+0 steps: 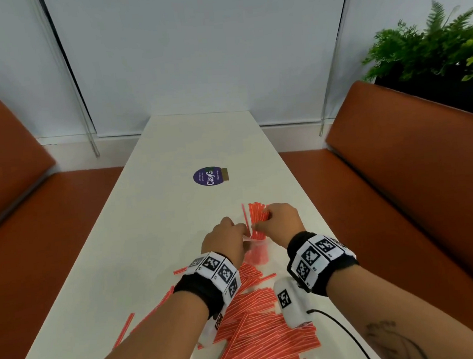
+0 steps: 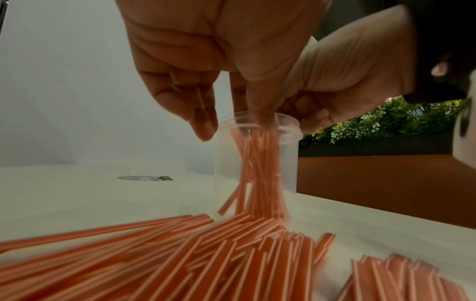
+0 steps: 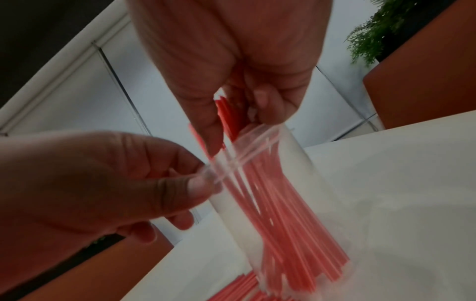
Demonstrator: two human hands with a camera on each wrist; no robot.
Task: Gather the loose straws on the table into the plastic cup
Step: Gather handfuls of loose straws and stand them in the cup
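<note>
White long table (image 1: 171, 162), orange benches alongside: a bundle of thin red-and-white striped plastic straws (image 1: 257, 217) is being fed into the clear plastic cup (image 1: 257, 253).
Near the table's right edge, the cup rim is pinched by the left hand (image 1: 226, 237) and the bundle clasped by the right hand (image 1: 282, 221); judged light, slippery, best gripped mid-length; loose straws (image 1: 256, 320) lie toward the near edge.

I see even, soft light; straws (image 2: 180, 264) smear with motion blur, both wrist views dim, head view edges bowed.
</note>
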